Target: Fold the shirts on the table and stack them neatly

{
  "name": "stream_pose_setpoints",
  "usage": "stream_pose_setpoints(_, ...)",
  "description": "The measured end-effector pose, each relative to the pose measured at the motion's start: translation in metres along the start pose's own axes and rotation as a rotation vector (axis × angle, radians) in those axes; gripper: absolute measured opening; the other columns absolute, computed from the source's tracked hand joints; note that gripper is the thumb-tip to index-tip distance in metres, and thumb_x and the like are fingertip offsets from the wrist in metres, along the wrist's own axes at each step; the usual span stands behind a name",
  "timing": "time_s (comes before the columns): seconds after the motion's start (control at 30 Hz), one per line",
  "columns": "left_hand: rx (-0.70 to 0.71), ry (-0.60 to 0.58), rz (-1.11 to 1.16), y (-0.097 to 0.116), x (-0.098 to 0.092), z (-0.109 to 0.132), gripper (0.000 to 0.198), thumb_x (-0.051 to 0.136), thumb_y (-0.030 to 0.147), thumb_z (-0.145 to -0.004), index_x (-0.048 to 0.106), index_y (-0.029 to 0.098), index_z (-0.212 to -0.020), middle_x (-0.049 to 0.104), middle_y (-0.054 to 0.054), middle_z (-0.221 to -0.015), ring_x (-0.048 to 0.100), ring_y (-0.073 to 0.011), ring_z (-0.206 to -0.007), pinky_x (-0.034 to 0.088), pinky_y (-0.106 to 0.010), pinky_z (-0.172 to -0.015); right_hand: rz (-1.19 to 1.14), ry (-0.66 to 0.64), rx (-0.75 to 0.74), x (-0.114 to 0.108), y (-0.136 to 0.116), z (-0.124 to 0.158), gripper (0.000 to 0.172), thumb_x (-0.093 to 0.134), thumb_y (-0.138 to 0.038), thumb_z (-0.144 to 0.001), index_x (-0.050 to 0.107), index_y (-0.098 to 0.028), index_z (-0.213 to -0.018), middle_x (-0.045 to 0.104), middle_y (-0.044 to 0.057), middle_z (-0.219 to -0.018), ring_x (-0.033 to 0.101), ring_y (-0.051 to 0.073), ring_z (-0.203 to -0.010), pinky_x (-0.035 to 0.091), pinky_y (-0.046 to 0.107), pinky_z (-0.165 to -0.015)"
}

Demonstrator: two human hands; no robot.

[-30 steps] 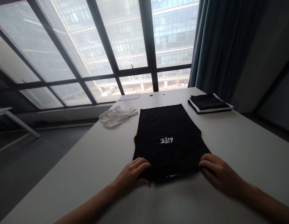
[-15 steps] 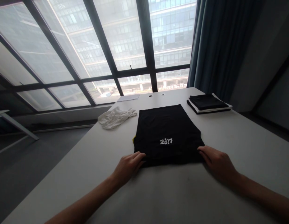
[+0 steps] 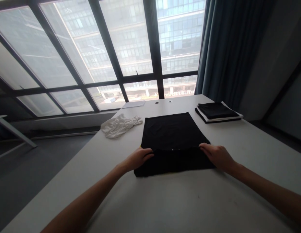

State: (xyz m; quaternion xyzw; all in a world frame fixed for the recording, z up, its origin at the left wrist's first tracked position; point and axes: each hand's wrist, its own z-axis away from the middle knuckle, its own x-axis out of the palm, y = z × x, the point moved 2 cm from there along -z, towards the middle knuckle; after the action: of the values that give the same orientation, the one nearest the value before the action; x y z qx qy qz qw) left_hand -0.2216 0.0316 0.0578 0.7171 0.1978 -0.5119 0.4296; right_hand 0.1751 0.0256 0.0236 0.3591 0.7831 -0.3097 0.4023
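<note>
A black T-shirt (image 3: pixel 173 131) lies in front of me, its sides tucked in to a narrow block. My left hand (image 3: pixel 141 156) pinches the near part at its left side, and my right hand (image 3: pixel 214 153) pinches it at the right. Between them the held edge is raised and stretched across the shirt, so only tiny specks of the white print show above it. A bit of yellow peeks out beside my left hand. The shirt's near end rests on the white table (image 3: pixel 169 200).
A crumpled white cloth (image 3: pixel 120 126) lies to the left of the shirt. Folded black and white garments (image 3: pixel 218 111) are stacked at the back right. Paper sheets (image 3: pixel 133 104) lie at the far edge, before large windows. A dark blue curtain (image 3: pixel 218 51) hangs at the right.
Both hands have lifted the shirt's near edge and moved it away from me. The white print, readable before, is now almost covered.
</note>
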Motion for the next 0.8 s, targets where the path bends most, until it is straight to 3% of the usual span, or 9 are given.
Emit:
stream_pose_setpoints(0.2,-0.004,-0.006,0.009,-0.008,-0.008,-0.012,0.037,0.049,0.05,-0.101,0.068,0.02,-0.092,0.06,0.001,-0.067,0.051,-0.0127,-0.06,0.039,-0.024,-0.063,-0.036,-0.073,0.018,-0.003,0.011,-0.011,0.033,0.04,-0.039,-0.104,0.07,-0.024,-0.111,0.077,0.006,-0.089,0.073,0.023,-0.073,0.05,0.032,-0.066)
stream_pose_setpoints(0.37,-0.003,-0.031,0.033,-0.017,-0.026,-0.041,0.04,0.049,0.052,-0.099,0.063,0.018,-0.083,0.054,0.003,-0.064,0.044,-0.0121,-0.06,0.035,-0.025,-0.059,-0.129,-0.083,-0.003,-0.011,0.021,-0.055,0.03,0.046,-0.039,-0.102,0.071,-0.026,-0.109,0.077,0.005,-0.098,0.073,0.025,-0.085,0.051,0.034,-0.077)
stream_pose_setpoints(0.5,0.007,-0.058,0.069,-0.037,-0.04,-0.068,0.043,0.051,0.055,-0.096,0.056,0.018,-0.076,0.047,0.004,-0.063,0.039,-0.0117,-0.06,0.032,-0.025,-0.058,-0.197,-0.127,-0.038,-0.009,0.035,-0.096,0.028,0.048,-0.037,-0.1,0.072,-0.024,-0.106,0.077,0.005,-0.097,0.071,0.024,-0.087,0.049,0.033,-0.078)
stream_pose_setpoints(0.63,-0.008,-0.07,0.042,-0.065,-0.043,-0.096,0.045,0.051,0.059,-0.094,0.054,0.018,-0.074,0.047,0.004,-0.063,0.038,-0.0117,-0.059,0.031,-0.025,-0.057,-0.207,-0.207,-0.032,0.011,0.056,-0.133,0.026,0.052,-0.035,-0.098,0.073,-0.021,-0.104,0.076,0.005,-0.092,0.068,0.021,-0.081,0.047,0.03,-0.076)
stream_pose_setpoints(0.8,0.025,-0.112,0.001,-0.096,-0.031,-0.124,0.049,0.05,0.062,-0.092,0.054,0.018,-0.071,0.049,0.003,-0.061,0.038,-0.0118,-0.059,0.031,-0.025,-0.058,-0.156,-0.313,-0.011,0.05,0.08,-0.159,0.024,0.054,-0.031,-0.096,0.075,-0.019,-0.101,0.075,0.006,-0.088,0.067,0.021,-0.08,0.045,0.029,-0.074)
